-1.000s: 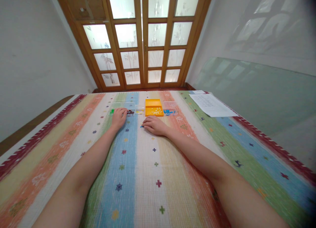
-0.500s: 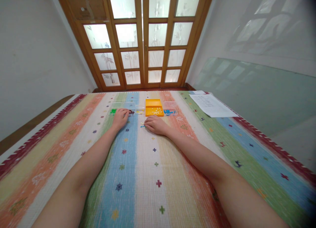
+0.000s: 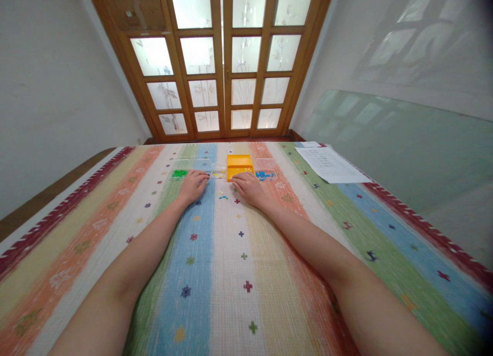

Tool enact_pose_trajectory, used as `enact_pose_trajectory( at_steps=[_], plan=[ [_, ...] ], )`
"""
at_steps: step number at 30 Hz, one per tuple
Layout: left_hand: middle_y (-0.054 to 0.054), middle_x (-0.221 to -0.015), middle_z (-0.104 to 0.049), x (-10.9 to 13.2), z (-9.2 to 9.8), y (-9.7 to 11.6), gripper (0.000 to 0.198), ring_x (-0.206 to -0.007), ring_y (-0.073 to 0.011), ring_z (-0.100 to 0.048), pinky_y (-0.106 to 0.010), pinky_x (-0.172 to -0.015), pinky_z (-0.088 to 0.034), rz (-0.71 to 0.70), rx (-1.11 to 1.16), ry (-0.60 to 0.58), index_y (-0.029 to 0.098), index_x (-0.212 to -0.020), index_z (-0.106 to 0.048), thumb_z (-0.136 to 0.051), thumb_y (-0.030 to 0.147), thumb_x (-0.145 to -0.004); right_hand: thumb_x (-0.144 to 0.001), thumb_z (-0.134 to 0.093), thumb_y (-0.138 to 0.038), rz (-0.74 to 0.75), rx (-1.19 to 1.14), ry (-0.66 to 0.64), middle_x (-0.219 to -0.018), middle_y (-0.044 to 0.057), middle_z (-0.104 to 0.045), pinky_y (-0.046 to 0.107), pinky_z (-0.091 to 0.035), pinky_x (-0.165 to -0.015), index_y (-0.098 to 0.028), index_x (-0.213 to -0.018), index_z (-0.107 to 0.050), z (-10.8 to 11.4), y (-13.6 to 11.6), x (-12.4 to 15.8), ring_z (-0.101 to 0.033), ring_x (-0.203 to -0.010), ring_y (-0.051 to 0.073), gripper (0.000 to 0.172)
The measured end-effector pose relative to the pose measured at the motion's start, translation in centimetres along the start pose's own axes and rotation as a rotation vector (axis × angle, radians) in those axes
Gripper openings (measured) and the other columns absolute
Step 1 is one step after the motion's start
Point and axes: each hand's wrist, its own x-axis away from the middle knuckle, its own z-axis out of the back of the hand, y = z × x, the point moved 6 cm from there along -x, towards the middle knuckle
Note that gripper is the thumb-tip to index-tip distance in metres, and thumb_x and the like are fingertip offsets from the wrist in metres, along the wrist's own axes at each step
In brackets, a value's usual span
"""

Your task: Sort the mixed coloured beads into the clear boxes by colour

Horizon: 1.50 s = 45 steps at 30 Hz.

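Note:
My left hand (image 3: pixel 193 185) reaches over a clear compartment box, its fingers bent together over dark beads that it mostly covers. Green beads (image 3: pixel 179 173) show just left of it. At the front edge of the open orange box (image 3: pixel 239 161), my right hand (image 3: pixel 249 186) has its fingers curled over small white pieces (image 3: pixel 243 169). Whatever lies between the fingertips of either hand is too small to make out. A few blue and green beads (image 3: pixel 223 197) lie on the cloth between the hands, with pale bits beside them.
Blue beads (image 3: pixel 265 175) fill a clear box right of the orange one. A small clear box with yellow pieces (image 3: pixel 219 174) stands left of it. A printed sheet (image 3: pixel 331 165) lies at the right on the striped tablecloth (image 3: pixel 227 274). Wooden glazed doors (image 3: pixel 227 73) stand behind.
My right hand has moved away from the small beads on the cloth, forward and right to the orange box. My left hand has shifted slightly right, uncovering more green beads.

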Motion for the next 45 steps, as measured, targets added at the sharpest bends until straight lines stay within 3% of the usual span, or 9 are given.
enact_pose_trajectory(
  at_steps=[8,11,16,20,26,33,38,45],
  plan=[
    [-0.006,-0.120,-0.073,0.2,-0.9,3.9,0.027,-0.120,-0.0256,-0.057,-0.048,-0.112,-0.045,-0.197,-0.010,-0.112,0.025,-0.112,-0.077,-0.053,0.028,-0.102,-0.106,-0.052,-0.026,-0.223,0.053,0.087,-0.128,0.011,-0.072,0.045,-0.045,-0.104,-0.022,-0.116,-0.078,0.1,3.6,0.3,-0.063,-0.118,0.027,0.029],
    [-0.006,-0.119,-0.073,0.2,-1.0,4.4,0.026,-0.118,-0.0256,-0.057,-0.049,-0.112,-0.044,-0.214,0.005,-0.127,0.025,-0.111,-0.078,-0.054,0.028,-0.101,-0.104,-0.055,-0.027,-0.144,-0.015,0.042,-0.122,0.010,-0.074,0.043,-0.046,-0.102,-0.022,-0.110,-0.080,0.1,2.8,0.2,-0.065,-0.114,0.026,0.026],
    [-0.007,-0.118,-0.073,0.2,-1.0,3.9,0.026,-0.118,-0.0256,-0.057,-0.049,-0.112,-0.044,-0.205,0.011,-0.118,0.024,-0.112,-0.078,-0.054,0.027,-0.101,-0.104,-0.056,-0.030,0.127,-0.197,-0.086,-0.110,0.007,-0.077,0.041,-0.047,-0.101,-0.023,-0.106,-0.080,-0.1,-1.3,0.2,-0.067,-0.107,0.023,0.025],
    [-0.007,-0.119,-0.073,0.3,-1.1,3.6,0.027,-0.118,-0.0255,-0.056,-0.048,-0.112,-0.044,-0.207,0.006,-0.118,0.023,-0.111,-0.078,-0.053,0.028,-0.102,-0.103,-0.058,-0.031,0.252,-0.246,-0.195,-0.107,0.006,-0.078,0.041,-0.048,-0.101,-0.024,-0.103,-0.081,-0.8,-3.6,0.4,-0.067,-0.104,0.022,0.024],
    [-0.007,-0.118,-0.073,0.4,-1.2,3.5,0.026,-0.117,-0.0255,-0.056,-0.048,-0.111,-0.044,-0.200,0.015,-0.119,0.023,-0.110,-0.078,-0.054,0.028,-0.102,-0.104,-0.055,-0.031,0.276,-0.184,-0.238,-0.106,0.008,-0.077,0.039,-0.048,-0.099,-0.021,-0.104,-0.080,-1.6,-3.8,0.5,-0.067,-0.103,0.022,0.026],
    [-0.006,-0.118,-0.073,0.3,-1.2,3.6,0.026,-0.117,-0.0256,-0.055,-0.048,-0.111,-0.044,-0.206,0.004,-0.131,0.024,-0.109,-0.078,-0.053,0.028,-0.102,-0.105,-0.053,-0.027,0.255,-0.129,-0.189,-0.108,0.008,-0.077,0.037,-0.049,-0.095,-0.020,-0.105,-0.079,-1.8,-3.5,0.2,-0.068,-0.100,0.022,0.027],
    [-0.006,-0.118,-0.073,0.3,-1.2,3.7,0.027,-0.118,-0.0256,-0.056,-0.048,-0.111,-0.044,-0.200,0.014,-0.133,0.024,-0.110,-0.078,-0.053,0.029,-0.102,-0.105,-0.054,-0.027,0.167,-0.097,-0.068,-0.111,0.008,-0.077,0.039,-0.048,-0.098,-0.021,-0.108,-0.079,-0.5,-1.7,0.0,-0.068,-0.103,0.023,0.026],
    [-0.007,-0.118,-0.073,0.3,-1.2,3.6,0.028,-0.118,-0.0260,-0.056,-0.051,-0.111,-0.045,-0.194,0.025,-0.143,0.024,-0.110,-0.078,-0.052,0.029,-0.102,-0.105,-0.047,-0.025,-0.247,0.021,0.231,-0.109,0.011,-0.076,0.040,-0.048,-0.097,-0.019,-0.097,-0.078,2.7,5.9,0.5,-0.067,-0.103,0.025,0.033]
  ],
)
